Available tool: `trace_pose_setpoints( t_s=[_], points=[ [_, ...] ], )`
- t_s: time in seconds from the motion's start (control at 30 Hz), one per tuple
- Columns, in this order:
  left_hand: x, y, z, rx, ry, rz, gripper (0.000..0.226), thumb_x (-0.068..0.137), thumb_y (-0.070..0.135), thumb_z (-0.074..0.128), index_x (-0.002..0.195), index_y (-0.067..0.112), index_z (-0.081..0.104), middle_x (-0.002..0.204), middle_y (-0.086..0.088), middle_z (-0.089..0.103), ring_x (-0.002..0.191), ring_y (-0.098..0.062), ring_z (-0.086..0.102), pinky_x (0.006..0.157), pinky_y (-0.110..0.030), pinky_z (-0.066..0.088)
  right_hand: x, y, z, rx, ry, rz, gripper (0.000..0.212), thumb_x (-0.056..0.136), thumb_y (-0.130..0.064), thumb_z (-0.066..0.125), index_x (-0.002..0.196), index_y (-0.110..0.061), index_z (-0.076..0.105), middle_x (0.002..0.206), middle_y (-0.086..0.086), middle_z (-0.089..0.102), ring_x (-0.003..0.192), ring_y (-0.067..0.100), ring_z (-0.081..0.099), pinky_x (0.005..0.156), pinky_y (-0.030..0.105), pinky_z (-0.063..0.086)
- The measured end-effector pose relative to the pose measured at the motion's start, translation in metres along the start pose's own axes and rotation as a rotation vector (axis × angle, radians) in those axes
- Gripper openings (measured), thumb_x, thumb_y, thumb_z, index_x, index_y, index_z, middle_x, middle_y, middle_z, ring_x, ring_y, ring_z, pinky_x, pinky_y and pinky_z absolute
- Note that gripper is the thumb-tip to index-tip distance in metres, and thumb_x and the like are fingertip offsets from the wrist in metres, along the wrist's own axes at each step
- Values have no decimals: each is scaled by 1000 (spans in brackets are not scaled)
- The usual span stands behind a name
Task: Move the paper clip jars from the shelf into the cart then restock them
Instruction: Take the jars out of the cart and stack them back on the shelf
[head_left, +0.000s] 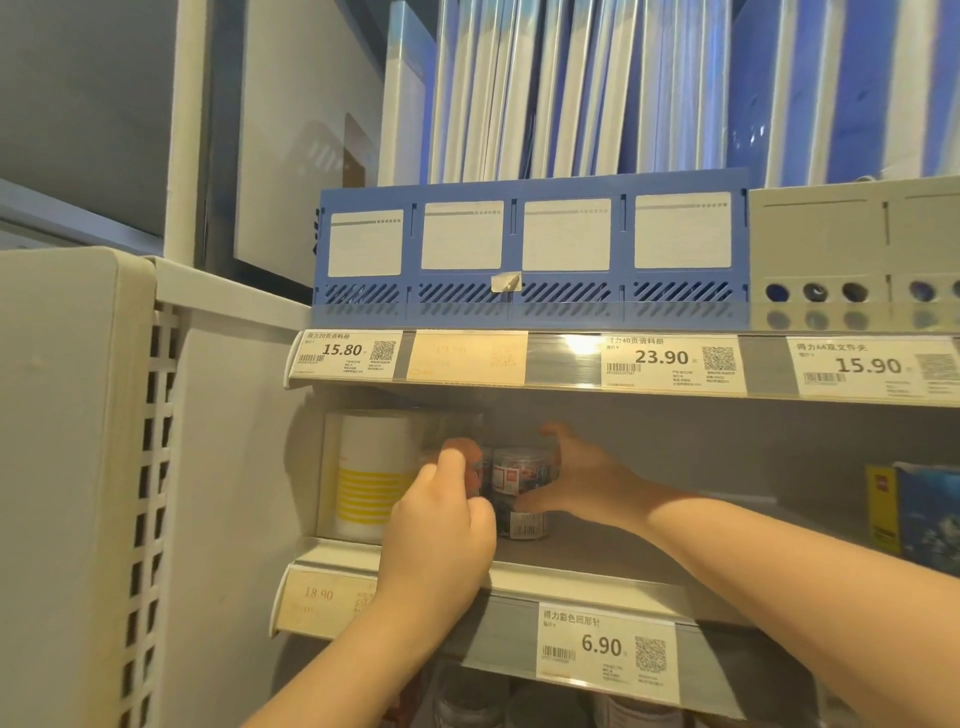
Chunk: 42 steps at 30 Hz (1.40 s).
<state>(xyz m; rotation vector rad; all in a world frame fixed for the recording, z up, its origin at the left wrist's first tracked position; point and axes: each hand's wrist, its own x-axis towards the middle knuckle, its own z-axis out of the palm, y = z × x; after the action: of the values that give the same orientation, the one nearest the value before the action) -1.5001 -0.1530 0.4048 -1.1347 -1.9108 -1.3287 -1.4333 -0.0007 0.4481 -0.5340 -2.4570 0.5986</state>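
Small clear paper clip jars stand in the shadow at the back left of the middle shelf (649, 558). One jar (522, 470) with a red-and-white label sits stacked on a lower jar (524, 526) that shows a barcode. My right hand (582, 480) wraps round the upper jar, thumb above and fingers at its front. My left hand (441, 519) curls round another jar (480, 467) just to the left, hiding most of it. No cart is in view.
A white-and-yellow cylinder in a clear box (371, 473) stands left of the jars. Blue boxes (924, 512) sit at the shelf's right. Above, a blue file rack (530, 249) holds folders. Price tags line the shelf edges. A white perforated panel (156, 467) closes the left.
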Motion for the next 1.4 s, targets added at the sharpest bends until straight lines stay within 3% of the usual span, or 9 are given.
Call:
trace_pose_setpoints(
  t_s=[0.17,0.3,0.43,0.57,0.7,0.93,1.1,1.3,1.4],
  points=[
    [0,9,-6,72,-58,42,6,90,18,45,86,15,42,73,5,44,75,-21,47,62,-33,30,-23,-10,-17,-238,-63,-23,92,76,-35,75,147,-23,19,142,-1,42,126,18,44,94,25,36],
    [-12,27,-8,40,-33,96,8,91,20,46,96,16,51,86,2,58,78,-20,53,67,-37,43,-48,-14,-36,-304,-84,-29,64,81,-33,70,135,-22,38,108,-3,56,97,15,55,82,24,44],
    [-33,52,-14,-3,-18,128,8,90,22,47,96,22,52,85,8,59,77,-15,53,67,-35,44,-85,-14,-55,-321,-54,-91,36,84,-32,62,118,-27,52,97,-7,62,83,9,56,63,16,41],
    [-62,78,-24,-61,-9,180,6,89,21,49,90,27,49,76,11,57,73,-10,53,66,-32,43,-143,-15,-70,-317,62,-193,29,85,-31,63,114,-31,57,95,-13,63,91,5,58,78,19,46],
    [-92,115,-37,-135,-84,225,6,87,19,51,87,24,53,65,9,56,67,-14,54,65,-35,44,-224,-25,-96,-312,112,-164,25,85,-29,62,110,-32,59,91,-14,65,89,1,58,77,14,42],
    [-179,204,-70,-342,-205,447,12,89,25,48,80,22,55,58,8,51,61,-15,50,58,-35,39,-399,-55,-135,-468,168,23,14,85,-34,64,94,-41,55,81,-19,63,78,-5,58,74,15,43],
    [-262,274,-92,-512,-427,548,15,87,27,48,88,20,60,65,5,59,65,-19,55,62,-38,46,-537,-83,-161,-568,206,261,17,87,-38,61,103,-36,59,87,-20,61,79,-7,54,66,11,40],
    [-371,360,-122,-690,-631,678,10,87,21,51,82,27,56,61,9,56,62,-7,51,58,-22,39,-701,-106,-177,-566,292,539,23,86,-37,60,108,-30,60,89,-15,63,85,2,59,76,25,47],
    [-423,401,-134,-750,-733,733,9,89,21,53,86,26,60,69,8,63,66,-11,56,63,-34,44,-779,-109,-177,-546,377,649,21,87,-34,61,107,-30,61,87,-14,63,81,2,58,73,22,45]
  ],
)
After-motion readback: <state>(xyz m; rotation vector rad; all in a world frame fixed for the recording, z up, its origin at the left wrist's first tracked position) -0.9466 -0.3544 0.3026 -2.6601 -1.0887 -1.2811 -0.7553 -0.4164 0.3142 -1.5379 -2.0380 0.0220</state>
